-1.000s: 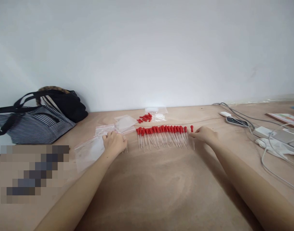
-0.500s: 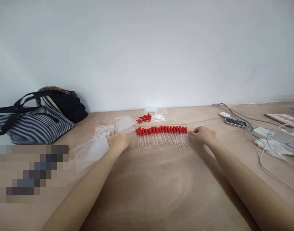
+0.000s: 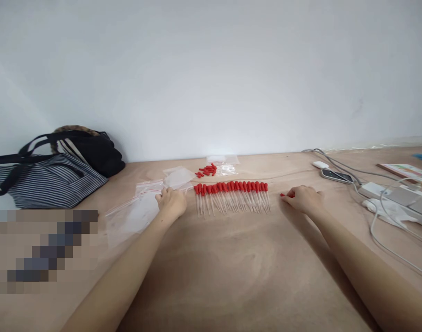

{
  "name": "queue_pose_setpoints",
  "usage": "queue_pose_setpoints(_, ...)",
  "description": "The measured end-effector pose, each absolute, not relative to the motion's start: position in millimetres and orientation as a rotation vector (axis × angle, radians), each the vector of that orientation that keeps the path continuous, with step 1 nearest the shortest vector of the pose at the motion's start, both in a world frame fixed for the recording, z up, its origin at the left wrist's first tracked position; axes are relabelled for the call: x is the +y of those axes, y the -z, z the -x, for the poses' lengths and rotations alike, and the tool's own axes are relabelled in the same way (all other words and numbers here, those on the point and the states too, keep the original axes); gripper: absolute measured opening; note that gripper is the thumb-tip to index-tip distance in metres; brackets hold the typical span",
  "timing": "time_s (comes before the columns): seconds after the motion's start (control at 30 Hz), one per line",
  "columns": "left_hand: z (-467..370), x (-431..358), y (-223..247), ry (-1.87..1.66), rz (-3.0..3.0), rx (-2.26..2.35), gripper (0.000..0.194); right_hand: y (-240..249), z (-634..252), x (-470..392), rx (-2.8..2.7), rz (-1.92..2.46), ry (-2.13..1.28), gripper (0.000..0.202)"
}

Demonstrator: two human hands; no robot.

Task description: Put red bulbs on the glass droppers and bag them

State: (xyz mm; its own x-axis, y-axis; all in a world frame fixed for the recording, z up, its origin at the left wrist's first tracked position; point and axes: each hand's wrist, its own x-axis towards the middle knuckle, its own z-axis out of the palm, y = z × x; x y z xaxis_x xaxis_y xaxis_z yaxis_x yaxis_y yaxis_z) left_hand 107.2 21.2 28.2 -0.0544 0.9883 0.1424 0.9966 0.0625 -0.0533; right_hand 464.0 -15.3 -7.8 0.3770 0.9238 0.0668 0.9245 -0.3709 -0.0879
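Note:
A row of glass droppers (image 3: 231,196) with red rubber bulbs lies side by side on the wooden table, bulbs pointing away from me. Just beyond its right end, my right hand (image 3: 303,198) is closed in a pinch on a red rubber bulb (image 3: 283,195); whether a tube is attached is hidden. My left hand (image 3: 172,203) rests at the left of the row with curled fingers, over the edge of clear zip bags (image 3: 127,221). What its fingers hold, if anything, cannot be seen. Behind the row are loose red bulbs (image 3: 206,170) and clear thin tubes (image 3: 227,169).
At the left stands a striped bag (image 3: 55,180) with a dark cloth item (image 3: 105,154) beside it. To the right lie a power strip (image 3: 394,196), white cables (image 3: 378,230), a small dark device (image 3: 335,175) and a colourful board (image 3: 407,172). A white wall rises behind.
My right hand has moved right, away from the end of the row, and red rubber now shows at its fingertips. My left hand has barely shifted.

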Motion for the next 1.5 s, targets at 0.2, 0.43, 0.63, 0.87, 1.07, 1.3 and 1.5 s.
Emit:
queue_pose_setpoints(0.2,-119,-16,-34,0.352,2.529,-1.754,0.019,1,-444,-25,-1.602,2.184,0.115,0.027)
queue_pose_setpoints(0.43,-122,-44,9,0.882,2.678,-0.892,0.018,10,-364,-57,-2.079,1.223,-0.121,0.018)
queue_pose_setpoints(0.63,-121,-48,24,0.972,2.576,-0.828,0.016,21,-334,-71,-2.199,1.112,-0.060,0.013)
queue_pose_setpoints(0.87,-122,-47,24,0.951,2.570,-0.803,0.018,28,-330,-74,-2.121,1.103,-0.098,0.012)
queue_pose_setpoints(1.07,-120,-47,25,0.914,2.557,-0.783,0.018,25,-328,-76,-2.123,1.139,-0.154,0.010)
queue_pose_setpoints(1.3,-121,-47,23,0.916,2.542,-0.728,0.020,28,-327,-77,-2.121,1.088,-0.152,0.011)
queue_pose_setpoints(1.5,-124,-49,19,0.910,2.545,-0.712,0.019,33,-327,-75,-2.098,1.015,-0.036,0.012)
